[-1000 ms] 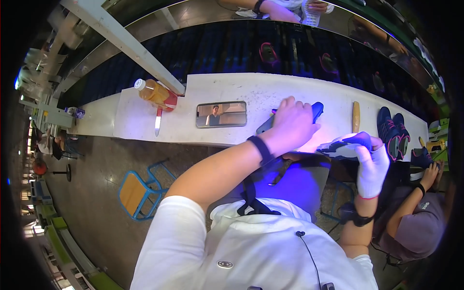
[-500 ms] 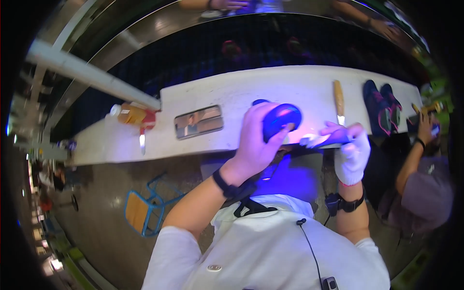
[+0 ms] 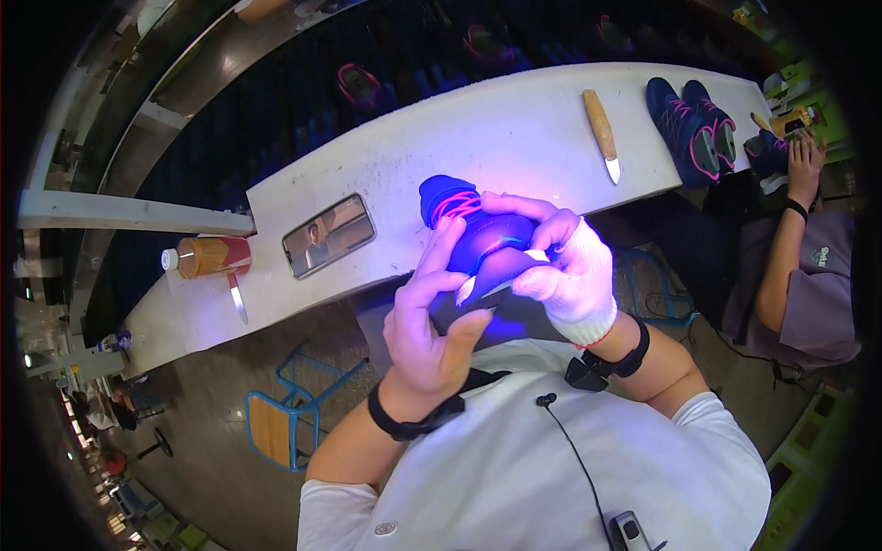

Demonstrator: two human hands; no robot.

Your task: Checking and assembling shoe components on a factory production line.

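Note:
A dark blue shoe (image 3: 487, 237) with pink laces is held over the table's near edge, its laced part pointing away from me. My bare left hand (image 3: 424, 317) grips it from the left, with its thumb and fingertips near the piece. A dark, curved, flexible piece (image 3: 503, 274) with a pale edge lies against the near end of the shoe; whether it is stuck there I cannot tell. My right hand (image 3: 583, 275), in a white glove that leaves some fingertips bare, pinches the piece's right end, while its upper fingers rest on the shoe.
On the white table (image 3: 395, 165) lie a phone (image 3: 329, 236) and a wooden-handled knife (image 3: 599, 129). A pair of shoes (image 3: 684, 129) stands at the right, near a co-worker's hand (image 3: 807, 151). At left are a bottle (image 3: 207, 258), another blade (image 3: 238, 298) and a stool (image 3: 276, 427).
The dark piece has moved left in my right hand, from apart to against the shoe. My left hand has turned the shoe, so its laces now show. The view has swung round.

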